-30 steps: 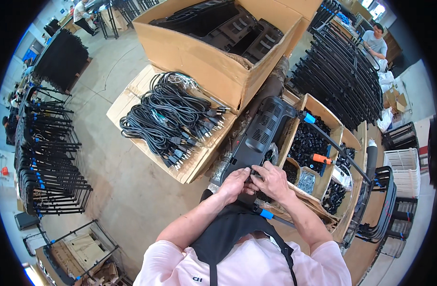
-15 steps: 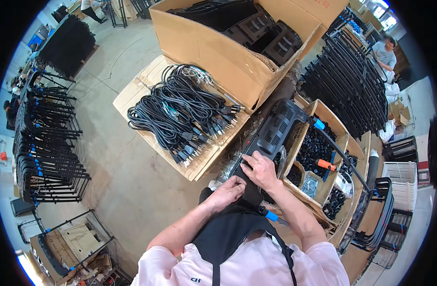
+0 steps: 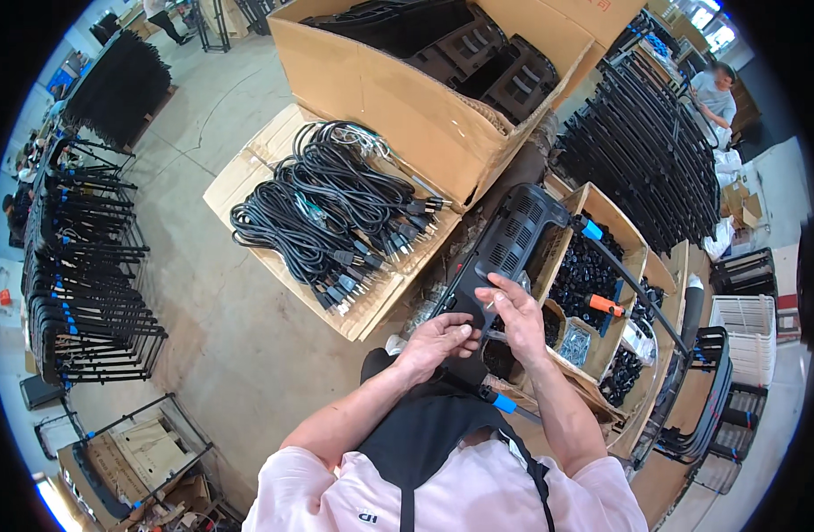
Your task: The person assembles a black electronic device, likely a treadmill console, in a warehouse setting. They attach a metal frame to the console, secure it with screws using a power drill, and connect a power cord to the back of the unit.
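A long black plastic housing [image 3: 511, 238] with vent slots lies across the bench in front of me, its near end between my hands and my apron. My left hand [image 3: 435, 346] rests at this near end, thumb and fingers pinched together. Whatever they may hold is hidden. My right hand [image 3: 519, 321] is raised just above the housing's right side. Its thumb and forefinger close on something small and pale, too tiny to name. A black tube with a blue end sleeve [image 3: 504, 403] sticks out beside the housing, below my right hand.
To the right stands a wooden tray [image 3: 640, 257] with black small parts, screws [image 3: 574, 344] and an orange tool [image 3: 606, 305]. Bundled black power cords [image 3: 336, 208] lie on cardboard at the left. Behind them is a large carton [image 3: 380, 97] of black panels. Tube frames [image 3: 87, 266] stand stacked further left.
My right hand has lifted off the housing and drawn back to the right, its fingers now in a pinch. My left hand has shifted slightly right and turned, showing its thumb.
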### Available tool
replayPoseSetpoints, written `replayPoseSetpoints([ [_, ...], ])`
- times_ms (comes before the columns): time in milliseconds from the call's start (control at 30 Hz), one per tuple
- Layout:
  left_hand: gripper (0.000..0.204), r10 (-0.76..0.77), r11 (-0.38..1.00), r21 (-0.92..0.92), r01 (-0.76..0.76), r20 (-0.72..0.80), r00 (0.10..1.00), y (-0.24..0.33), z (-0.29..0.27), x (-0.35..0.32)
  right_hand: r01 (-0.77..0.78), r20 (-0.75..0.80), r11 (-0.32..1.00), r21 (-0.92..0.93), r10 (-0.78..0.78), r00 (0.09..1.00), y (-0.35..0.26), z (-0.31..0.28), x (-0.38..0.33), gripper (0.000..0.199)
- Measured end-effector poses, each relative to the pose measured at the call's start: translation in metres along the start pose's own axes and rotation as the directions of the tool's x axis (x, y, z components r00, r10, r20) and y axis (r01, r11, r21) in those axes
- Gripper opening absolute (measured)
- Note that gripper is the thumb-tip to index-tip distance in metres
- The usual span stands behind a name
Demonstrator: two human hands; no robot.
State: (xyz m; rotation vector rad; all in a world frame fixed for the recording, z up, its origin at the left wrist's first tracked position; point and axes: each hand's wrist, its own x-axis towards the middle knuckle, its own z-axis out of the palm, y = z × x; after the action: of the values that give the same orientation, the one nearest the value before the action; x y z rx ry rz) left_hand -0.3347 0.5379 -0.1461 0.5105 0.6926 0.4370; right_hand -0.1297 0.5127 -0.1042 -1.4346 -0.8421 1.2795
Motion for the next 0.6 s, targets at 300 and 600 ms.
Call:
replayPoseSetpoints([
  [300,0.031,-0.061,0.992,0.114,0.056,0.041,0.997,0.010,0.025,0.033,0.040,-0.019,0.968,-0.247,-0.046,0.999,-0.018,-0.014,-0.008,0.037],
  [600,0.030,-0.110,0.975,0.202,0.090,0.089,0.990,0.009,0.032,0.047,-0.072,0.014,0.915,-0.396,0.085,0.996,-0.028,-0.026,-0.010,0.030],
])
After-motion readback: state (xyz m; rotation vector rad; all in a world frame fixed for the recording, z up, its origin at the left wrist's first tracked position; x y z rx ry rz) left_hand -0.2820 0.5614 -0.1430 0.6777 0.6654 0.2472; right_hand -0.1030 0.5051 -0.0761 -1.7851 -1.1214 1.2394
